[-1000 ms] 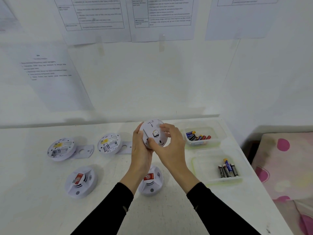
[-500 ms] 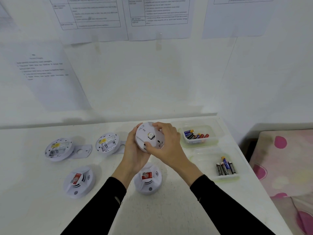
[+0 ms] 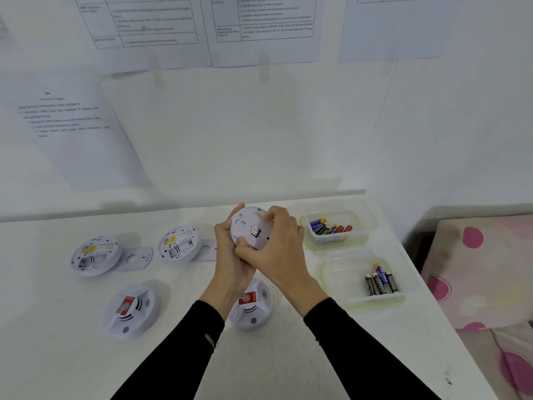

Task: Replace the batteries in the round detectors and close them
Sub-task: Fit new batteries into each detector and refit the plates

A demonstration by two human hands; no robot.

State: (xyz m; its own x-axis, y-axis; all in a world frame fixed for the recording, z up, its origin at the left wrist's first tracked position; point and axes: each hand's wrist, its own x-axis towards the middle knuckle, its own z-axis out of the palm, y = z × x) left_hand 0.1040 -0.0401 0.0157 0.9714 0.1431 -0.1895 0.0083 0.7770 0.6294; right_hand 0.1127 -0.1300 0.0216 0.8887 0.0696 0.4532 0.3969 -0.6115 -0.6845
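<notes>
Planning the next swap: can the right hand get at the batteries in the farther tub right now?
Likely yes once freed: right hand grips the detector; the open tub beside it is unobstructed.

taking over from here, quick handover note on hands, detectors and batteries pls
Left hand grips the held detector on its left side; right hand grips its right rim, back towards the camera.
On the table: left open detector and middle open detector, backs up; left closed detector and right closed detector, face up. Batteries in the far tub and near tub.
Done: two look closed. Left: the two open ones, plus the held one; opening or closing, cannot tell.
</notes>
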